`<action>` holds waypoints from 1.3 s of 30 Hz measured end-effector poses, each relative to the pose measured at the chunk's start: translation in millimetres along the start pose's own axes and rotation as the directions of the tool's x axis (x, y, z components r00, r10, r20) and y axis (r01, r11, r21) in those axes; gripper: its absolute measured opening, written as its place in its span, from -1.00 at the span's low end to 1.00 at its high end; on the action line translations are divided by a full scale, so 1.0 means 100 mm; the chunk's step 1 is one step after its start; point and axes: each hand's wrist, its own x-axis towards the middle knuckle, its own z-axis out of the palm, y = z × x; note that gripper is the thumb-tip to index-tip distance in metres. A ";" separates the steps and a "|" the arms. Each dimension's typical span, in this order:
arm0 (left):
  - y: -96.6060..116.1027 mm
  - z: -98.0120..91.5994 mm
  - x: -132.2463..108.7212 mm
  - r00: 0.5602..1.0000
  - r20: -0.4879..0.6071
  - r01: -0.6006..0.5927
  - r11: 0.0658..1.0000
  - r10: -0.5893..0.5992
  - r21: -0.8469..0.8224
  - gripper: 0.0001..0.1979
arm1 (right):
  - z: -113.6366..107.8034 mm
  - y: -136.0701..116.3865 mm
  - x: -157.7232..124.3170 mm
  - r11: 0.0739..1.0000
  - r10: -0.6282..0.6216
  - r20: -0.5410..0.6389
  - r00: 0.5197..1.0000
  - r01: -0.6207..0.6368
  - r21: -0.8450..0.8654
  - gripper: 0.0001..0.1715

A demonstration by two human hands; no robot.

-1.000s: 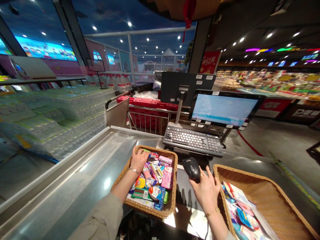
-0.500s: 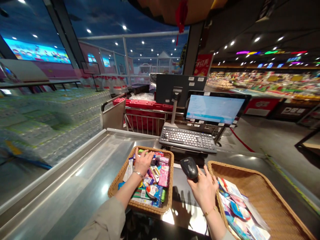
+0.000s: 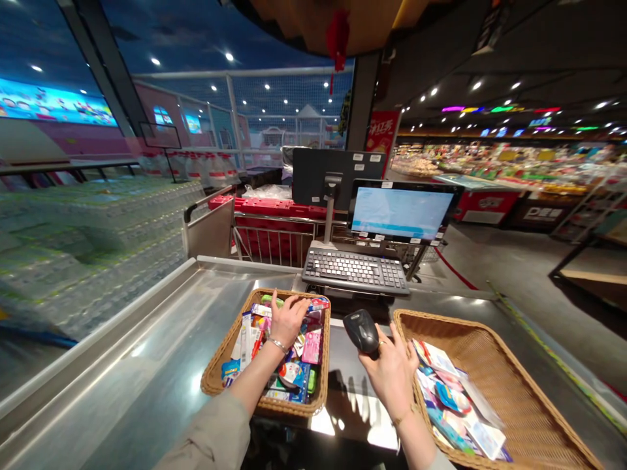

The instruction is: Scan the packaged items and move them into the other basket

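My left hand [image 3: 288, 321] is over the upper right part of the left wicker basket [image 3: 284, 407], palm down, with its fingers apart. Under it lie mixed small packaged goods, among them a pink pack [image 3: 312, 346] and a blue pack [image 3: 230, 373] in the left corner. Whether the fingertips touch any pack is hard to see. A black handheld barcode scanner [image 3: 361, 331] sits in my right hand [image 3: 392, 369], its head pointing up and left. This hand hovers between the two baskets, close to the left rim of the right wicker basket [image 3: 529, 405], where several flat packs [image 3: 453, 398] lie.
Both baskets stand on a metal checkout counter [image 3: 161, 352]. Behind them are a keyboard [image 3: 355, 269], a lit screen [image 3: 401, 210] and a second monitor's dark back [image 3: 313, 176]. A metal cart [image 3: 274, 238] stands beyond. Stacked bottle packs [image 3: 98, 228] fill the left side.
My left hand has shifted right across the left basket, uncovering more packs on its left side. My right hand keeps hold of the scanner, nearly still. The whole view has turned slightly right.
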 end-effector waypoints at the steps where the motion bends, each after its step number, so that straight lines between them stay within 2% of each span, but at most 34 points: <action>1: 0.02 0.00 0.01 1.000 0.001 -0.004 1.000 0.004 -0.002 -0.61 | 0.00 0.01 -0.01 1.000 -0.001 0.002 1.000 0.001 0.000 -0.73; 5: 0.09 0.01 0.03 1.000 -0.006 -0.007 1.000 0.007 -0.009 -0.61 | -0.02 0.02 -0.03 1.000 0.004 0.011 1.000 -0.004 0.003 -0.71; 16: 0.27 0.15 0.05 0.990 -0.132 -0.054 0.999 0.054 0.001 -0.65 | -0.10 -0.01 -0.09 0.999 -0.030 0.007 1.000 0.030 0.028 -0.75; 29: 0.43 0.28 0.13 0.980 -0.180 -0.092 0.996 0.089 -0.010 -0.65 | -0.14 0.02 -0.10 0.999 -0.014 0.003 1.000 0.014 0.042 -0.74; 39: 0.53 0.26 0.21 0.971 -0.212 -0.114 0.993 0.110 -0.008 -0.68 | -0.17 0.07 -0.10 0.998 0.006 0.022 1.000 -0.008 0.069 -0.75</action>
